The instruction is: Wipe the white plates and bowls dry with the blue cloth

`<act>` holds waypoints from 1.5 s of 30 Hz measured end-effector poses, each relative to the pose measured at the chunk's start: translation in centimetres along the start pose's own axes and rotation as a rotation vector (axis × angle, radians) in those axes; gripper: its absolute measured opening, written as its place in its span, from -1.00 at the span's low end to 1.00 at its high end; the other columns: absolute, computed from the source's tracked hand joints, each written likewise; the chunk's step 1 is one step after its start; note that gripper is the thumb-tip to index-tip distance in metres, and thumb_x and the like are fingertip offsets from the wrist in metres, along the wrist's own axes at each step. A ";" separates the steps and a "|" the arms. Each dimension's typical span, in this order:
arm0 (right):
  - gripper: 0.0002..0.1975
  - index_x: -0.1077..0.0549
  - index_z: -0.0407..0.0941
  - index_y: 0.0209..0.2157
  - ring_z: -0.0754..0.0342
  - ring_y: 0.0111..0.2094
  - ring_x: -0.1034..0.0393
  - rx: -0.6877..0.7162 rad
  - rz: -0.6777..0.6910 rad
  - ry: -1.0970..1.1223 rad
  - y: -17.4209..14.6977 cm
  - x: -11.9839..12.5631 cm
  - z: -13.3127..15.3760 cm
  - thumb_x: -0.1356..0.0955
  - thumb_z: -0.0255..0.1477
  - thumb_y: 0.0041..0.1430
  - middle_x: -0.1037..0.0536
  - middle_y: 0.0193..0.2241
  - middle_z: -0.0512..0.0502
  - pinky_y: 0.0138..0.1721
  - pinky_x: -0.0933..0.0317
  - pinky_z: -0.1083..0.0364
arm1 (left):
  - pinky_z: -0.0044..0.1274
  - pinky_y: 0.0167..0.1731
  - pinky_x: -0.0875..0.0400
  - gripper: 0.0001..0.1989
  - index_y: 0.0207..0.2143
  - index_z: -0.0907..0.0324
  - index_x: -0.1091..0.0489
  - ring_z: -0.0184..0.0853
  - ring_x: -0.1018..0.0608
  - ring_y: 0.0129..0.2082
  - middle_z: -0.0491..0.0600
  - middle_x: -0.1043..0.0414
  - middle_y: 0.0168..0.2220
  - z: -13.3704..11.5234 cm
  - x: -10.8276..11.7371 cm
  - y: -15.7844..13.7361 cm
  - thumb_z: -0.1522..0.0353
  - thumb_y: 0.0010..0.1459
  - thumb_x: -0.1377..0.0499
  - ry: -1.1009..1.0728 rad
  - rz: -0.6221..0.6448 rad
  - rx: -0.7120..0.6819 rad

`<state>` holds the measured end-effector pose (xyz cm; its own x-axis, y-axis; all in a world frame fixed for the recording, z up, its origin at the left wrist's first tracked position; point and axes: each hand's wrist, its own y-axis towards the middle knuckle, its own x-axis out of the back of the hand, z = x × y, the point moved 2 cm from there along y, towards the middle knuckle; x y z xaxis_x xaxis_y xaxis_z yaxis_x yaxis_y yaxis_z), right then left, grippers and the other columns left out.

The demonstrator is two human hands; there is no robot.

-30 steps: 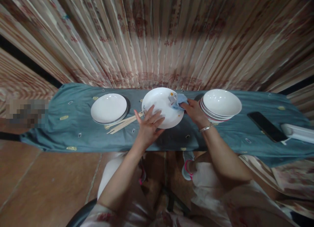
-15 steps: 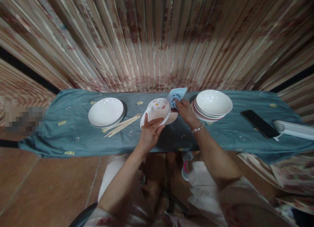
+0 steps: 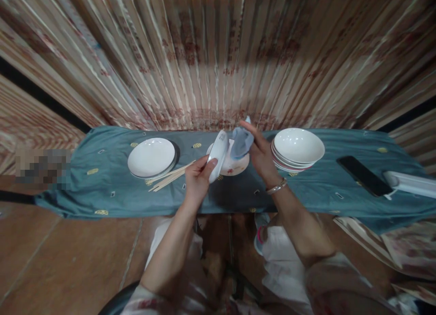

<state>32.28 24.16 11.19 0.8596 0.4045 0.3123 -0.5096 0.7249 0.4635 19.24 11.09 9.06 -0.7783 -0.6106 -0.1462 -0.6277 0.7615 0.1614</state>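
Gripped by its edge in my left hand point(image 3: 199, 174), a shallow white bowl point(image 3: 218, 157) is tipped almost on its side, thumb against its outer face. Its inside is turned away from view. My right hand point(image 3: 260, 154) holds a crumpled light blue cloth point(image 3: 241, 144) just to the right of the bowl; whether the two touch is unclear. Below and behind them, a white dish with a floral pattern point(image 3: 235, 167) rests on the table, partly covered by the bowl and cloth.
A stack of white plates point(image 3: 151, 156) stands on the left, with several wooden chopsticks point(image 3: 170, 179) beside it. On the right are stacked white bowls point(image 3: 299, 145), a black phone point(image 3: 364, 175) and a white bar-shaped object point(image 3: 412, 183). A green cloth point(image 3: 112, 169) covers the narrow table.
The bowl in my left hand has turned from showing its flowered inside to nearly edge-on. My right hand has shifted slightly with the cloth, and more of the dish underneath shows.
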 end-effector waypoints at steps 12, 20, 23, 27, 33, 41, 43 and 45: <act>-0.49 -0.08 -0.02 0.29 -0.08 0.39 0.23 0.446 0.115 -0.385 -3.1 -4.8 4.8 -0.12 -0.39 0.33 0.02 0.37 -0.15 0.33 0.14 -0.24 | -0.59 -0.46 -0.29 -0.75 -0.53 0.21 -0.53 -0.44 -0.37 -0.55 -0.14 -0.42 -0.60 -0.5 -0.7 -0.1 0.24 -0.24 -0.42 -0.298 -0.036 0.056; -0.55 -0.25 -0.01 0.21 -0.03 0.31 -0.05 0.262 0.027 -0.290 -1.6 -3.9 2.1 -0.07 -0.27 0.39 -0.22 0.28 -0.13 0.30 0.02 -0.15 | -0.61 -0.55 -0.13 -0.74 -0.46 0.24 -0.57 -0.48 -0.26 -0.58 -0.16 -0.34 -0.60 -0.4 -0.5 -1.4 0.21 -0.10 -0.36 -0.242 0.086 0.132; -0.55 -0.26 0.01 0.21 -0.02 0.29 -0.10 0.271 0.017 -0.267 -1.6 -3.5 2.1 -0.07 -0.26 0.39 -0.26 0.26 -0.10 0.29 -0.01 -0.14 | -0.61 -0.54 -0.13 -0.75 -0.43 0.22 -0.58 -0.48 -0.26 -0.57 -0.16 -0.34 -0.59 -0.6 -0.6 -1.6 0.20 -0.04 -0.33 -0.247 0.119 0.132; -0.52 -0.16 0.01 0.28 -0.07 0.33 -0.02 0.334 0.084 -0.301 -2.9 -4.1 4.0 -0.09 -0.28 0.38 -0.21 0.29 -0.09 0.32 0.06 -0.18 | -0.59 -0.47 -0.21 -0.71 -0.45 0.21 -0.58 -0.44 -0.30 -0.53 -0.15 -0.37 -0.56 -0.6 -0.7 -1.3 0.16 -0.09 -0.35 -0.262 0.093 0.120; -0.51 -0.12 -0.02 0.29 -0.08 0.30 -0.09 0.321 0.031 -0.288 -2.9 -3.9 3.3 -0.09 -0.32 0.37 -0.23 0.28 -0.14 0.30 0.02 -0.18 | -0.60 -0.51 -0.16 -0.70 -0.39 0.22 -0.58 -0.47 -0.26 -0.56 -0.15 -0.32 -0.58 -0.4 -1.2 -1.4 0.16 -0.07 -0.33 -0.262 0.139 0.195; -0.55 -0.21 0.03 0.23 -0.04 0.33 -0.01 0.291 -0.061 -0.208 -1.8 -2.7 0.5 -0.08 -0.37 0.36 -0.16 0.31 -0.10 0.31 0.06 -0.23 | -0.60 -0.55 -0.11 -0.68 -0.41 0.25 -0.57 -0.48 -0.24 -0.58 -0.14 -0.28 -0.60 -0.5 -1.7 -1.6 0.16 -0.06 -0.32 -0.256 0.161 0.281; -0.55 -0.21 0.04 0.23 -0.07 0.35 0.04 0.313 -0.027 -0.235 -2.1 -2.9 1.4 -0.10 -0.39 0.35 -0.10 0.34 -0.08 0.31 0.08 -0.26 | -0.60 -0.54 -0.12 -0.67 -0.41 0.25 -0.56 -0.48 -0.25 -0.57 -0.14 -0.28 -0.59 -0.4 -1.7 -1.5 0.14 -0.07 -0.32 -0.271 0.164 0.283; -0.54 -0.21 0.05 0.24 -0.10 0.34 0.01 0.339 0.015 -0.258 -2.5 -3.3 2.4 -0.11 -0.41 0.34 -0.12 0.33 -0.09 0.29 0.06 -0.29 | -0.60 -0.53 -0.13 -0.66 -0.42 0.25 -0.55 -0.48 -0.25 -0.56 -0.14 -0.29 -0.58 -0.3 -1.6 -1.4 0.13 -0.08 -0.33 -0.279 0.160 0.276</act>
<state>30.68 19.69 10.95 0.8361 0.2292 0.4985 -0.5427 0.4786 0.6902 21.37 10.97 9.32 -0.8085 -0.4268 -0.4053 -0.4428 0.8947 -0.0589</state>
